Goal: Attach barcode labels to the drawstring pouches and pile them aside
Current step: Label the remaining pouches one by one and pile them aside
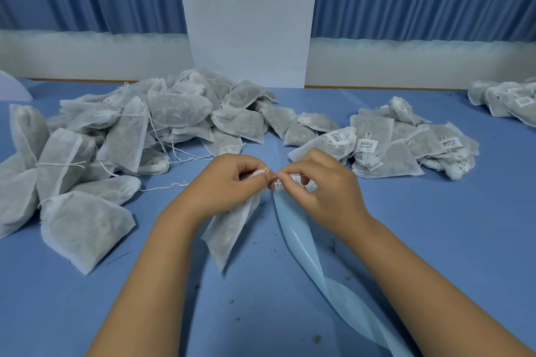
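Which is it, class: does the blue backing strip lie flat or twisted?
Twisted: the strip turns over low down, showing its paler side, below the right hand.

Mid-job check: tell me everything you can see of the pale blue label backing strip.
The backing strip is a long, glossy, pale blue ribbon, like coated paper. The right hand pinches its raised upper end, where a white barcode label sits; the left hand, gripping a pouch, meets it there. From there it runs toward the lower right, twists once, and leaves the frame at the bottom. Its lower stretch lies on the blue table cover. No other labels show on it.
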### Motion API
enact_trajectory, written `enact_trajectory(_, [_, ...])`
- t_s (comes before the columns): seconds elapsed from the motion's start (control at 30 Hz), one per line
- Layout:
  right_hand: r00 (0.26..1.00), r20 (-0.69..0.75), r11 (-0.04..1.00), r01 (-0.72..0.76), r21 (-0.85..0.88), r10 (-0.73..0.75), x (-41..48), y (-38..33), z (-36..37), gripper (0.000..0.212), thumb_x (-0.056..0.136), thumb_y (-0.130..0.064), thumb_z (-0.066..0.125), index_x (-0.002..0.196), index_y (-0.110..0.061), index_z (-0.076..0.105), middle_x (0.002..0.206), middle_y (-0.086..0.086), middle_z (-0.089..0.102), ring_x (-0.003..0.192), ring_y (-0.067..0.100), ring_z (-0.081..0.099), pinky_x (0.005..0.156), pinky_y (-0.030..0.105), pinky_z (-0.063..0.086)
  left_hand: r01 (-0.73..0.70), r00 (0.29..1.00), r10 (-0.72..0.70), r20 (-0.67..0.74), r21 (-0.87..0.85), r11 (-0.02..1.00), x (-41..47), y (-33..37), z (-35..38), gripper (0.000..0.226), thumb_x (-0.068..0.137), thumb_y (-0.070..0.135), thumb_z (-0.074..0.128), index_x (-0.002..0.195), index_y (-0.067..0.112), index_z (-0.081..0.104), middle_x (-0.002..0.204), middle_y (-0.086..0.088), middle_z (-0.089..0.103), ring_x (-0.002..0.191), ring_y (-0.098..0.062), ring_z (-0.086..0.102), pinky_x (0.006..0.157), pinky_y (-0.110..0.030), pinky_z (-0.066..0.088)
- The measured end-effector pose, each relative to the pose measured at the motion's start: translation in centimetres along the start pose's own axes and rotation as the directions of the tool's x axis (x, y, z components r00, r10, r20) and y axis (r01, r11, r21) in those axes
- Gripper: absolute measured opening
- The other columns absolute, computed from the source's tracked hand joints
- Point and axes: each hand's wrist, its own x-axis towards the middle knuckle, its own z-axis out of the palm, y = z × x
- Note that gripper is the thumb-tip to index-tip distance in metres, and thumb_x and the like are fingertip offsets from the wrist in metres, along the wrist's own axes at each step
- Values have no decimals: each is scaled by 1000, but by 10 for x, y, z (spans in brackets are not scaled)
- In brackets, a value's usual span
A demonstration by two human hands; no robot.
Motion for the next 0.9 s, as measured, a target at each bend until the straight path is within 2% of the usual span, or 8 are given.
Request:
enact_trajectory(0.1, [1000, -6, 998, -7, 67, 8, 1, 5, -1, 17, 89, -32, 64, 85, -21, 76, 72, -4, 54, 65, 8, 53, 57, 32, 47, 1, 996, 0, 92, -10, 1000, 0, 3, 3, 22, 97, 25, 62, 79, 19, 72, 89, -21, 66, 73, -24, 52, 73, -34, 39])
enact_trajectory(0.2, [998, 6, 983, -69, 172, 69, 1, 5, 1, 10, 87, -25, 70, 85, -19, 77, 74, -7, 51, 68, 0, 49, 63, 14, 38, 17, 982, -1, 187, -86, 996, -2, 11, 9, 27, 100, 22, 56, 74, 17, 65, 73, -2, 63, 71, -10, 52, 73, -24, 41])
enact_trajectory(0.27, [985, 35, 940, -170, 295, 167, 3, 5, 3, 5, 86, -19, 72, 86, -18, 77, 76, -6, 55, 71, 0, 51, 66, 11, 37, 55, 978, -12, 208, -204, 977, -2, 16, 12, 28, 95, 27, 53, 69, 20, 63, 68, 6, 62, 70, -8, 55, 73, -18, 43])
enact_trajectory(0.43, [910, 201, 830, -413, 376, 362, 5, 4, 3, 22, 89, -23, 70, 109, -33, 67, 110, -12, 60, 112, 5, 53, 98, 21, 39, 115, 984, -52, 172, -384, 916, 1, 13, 16, 30, 91, 26, 47, 66, 18, 61, 71, 1, 61, 69, -14, 54, 77, -30, 40])
enact_trajectory(0.5, [896, 181, 813, -444, 377, 406, 7, 2, 1, 23, 88, -21, 72, 105, -34, 64, 116, -6, 58, 119, 11, 50, 105, 29, 38, 127, 987, -63, 146, -490, 862, 3, 11, 16, 29, 87, 27, 49, 62, 19, 61, 70, 0, 60, 68, -14, 53, 73, -31, 40])
enact_trajectory(0.63, [904, 160, 804, -426, 415, 396, 9, -4, -4, 23, 83, -11, 75, 80, -33, 66, 103, -3, 61, 110, 14, 55, 103, 34, 40, 118, 992, -68, 107, -590, 799, 6, 6, 13, 26, 84, 26, 51, 61, 21, 62, 69, 1, 59, 64, -12, 53, 68, -30, 40])
enact_trajectory(0.73, [901, 228, 787, -433, 439, 369, 9, -8, -5, 23, 82, -10, 75, 78, -32, 71, 99, -3, 63, 107, 14, 58, 102, 30, 41, 104, 995, -78, 70, -585, 804, 6, 5, 11, 26, 83, 27, 51, 61, 21, 63, 68, 2, 59, 68, -12, 54, 72, -29, 39])
enact_trajectory(0.9, [895, 249, 778, -444, 444, 369, 9, -9, -6, 25, 82, -7, 75, 75, -31, 71, 93, -10, 62, 102, 12, 59, 97, 22, 40, 91, 996, -71, 59, -484, 870, 5, 9, 13, 28, 85, 24, 48, 60, 23, 63, 68, 5, 63, 67, -5, 59, 64, -11, 44])
